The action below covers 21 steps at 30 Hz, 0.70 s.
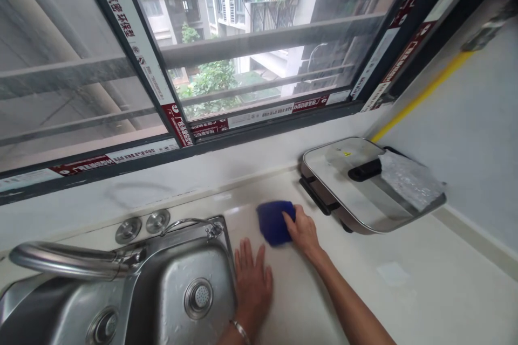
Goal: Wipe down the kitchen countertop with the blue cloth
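A blue cloth (275,222) lies against the pale countertop (299,302), to the right of the sink. My right hand (303,230) grips its right edge, thumb on top and the other fingers partly hidden. Close to the sink's right rim, my left hand (253,280) rests flat on the counter with its fingers spread and nothing in it. A bracelet circles the left wrist.
Left of my hands is a steel double sink (194,264) with a faucet (73,260). Two round metal sink strainers (128,230) sit behind it. An electric pan (343,172) with a lid stands at the back right, carrying a clear plastic bag (410,180). A window (243,64) rises behind the counter.
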{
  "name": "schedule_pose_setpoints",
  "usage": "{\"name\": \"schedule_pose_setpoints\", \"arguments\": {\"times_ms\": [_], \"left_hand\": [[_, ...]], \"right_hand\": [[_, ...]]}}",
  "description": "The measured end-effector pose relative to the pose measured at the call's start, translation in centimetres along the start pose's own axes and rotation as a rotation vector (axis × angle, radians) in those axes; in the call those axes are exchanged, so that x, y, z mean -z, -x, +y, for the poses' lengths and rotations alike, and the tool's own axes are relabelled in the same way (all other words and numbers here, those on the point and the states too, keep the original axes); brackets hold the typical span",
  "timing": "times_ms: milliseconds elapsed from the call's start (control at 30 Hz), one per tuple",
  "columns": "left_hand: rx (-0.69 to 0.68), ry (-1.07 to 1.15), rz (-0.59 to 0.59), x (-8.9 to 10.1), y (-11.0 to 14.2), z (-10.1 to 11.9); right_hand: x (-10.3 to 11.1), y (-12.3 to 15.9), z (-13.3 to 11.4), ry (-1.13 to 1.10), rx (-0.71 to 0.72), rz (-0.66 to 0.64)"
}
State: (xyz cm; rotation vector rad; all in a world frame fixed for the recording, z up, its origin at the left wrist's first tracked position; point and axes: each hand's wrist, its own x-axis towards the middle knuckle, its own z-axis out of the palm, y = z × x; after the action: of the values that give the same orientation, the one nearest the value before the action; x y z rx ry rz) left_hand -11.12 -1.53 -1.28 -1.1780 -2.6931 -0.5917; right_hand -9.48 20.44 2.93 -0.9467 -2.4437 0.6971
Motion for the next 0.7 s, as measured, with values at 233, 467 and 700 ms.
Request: {"name": "schedule_pose_setpoints", "arguments": {"times_ms": [233, 467, 700], "left_hand": [[0.0, -0.011, 0.001, 0.1, 0.2, 0.2], [0.021, 0.013, -0.026, 0.4, 0.1, 0.3], [0.034, 0.016, -0.068, 0.4, 0.3, 0.5]], "right_hand": [[-1.9, -9.8, -4.5, 0.051, -0.234, 0.36], [-8.8, -14.3, -5.6, -0.021, -0.176, 0.357], [-11.8, -11.4, -7.2, 0.099, 0.006, 0.309]]}}
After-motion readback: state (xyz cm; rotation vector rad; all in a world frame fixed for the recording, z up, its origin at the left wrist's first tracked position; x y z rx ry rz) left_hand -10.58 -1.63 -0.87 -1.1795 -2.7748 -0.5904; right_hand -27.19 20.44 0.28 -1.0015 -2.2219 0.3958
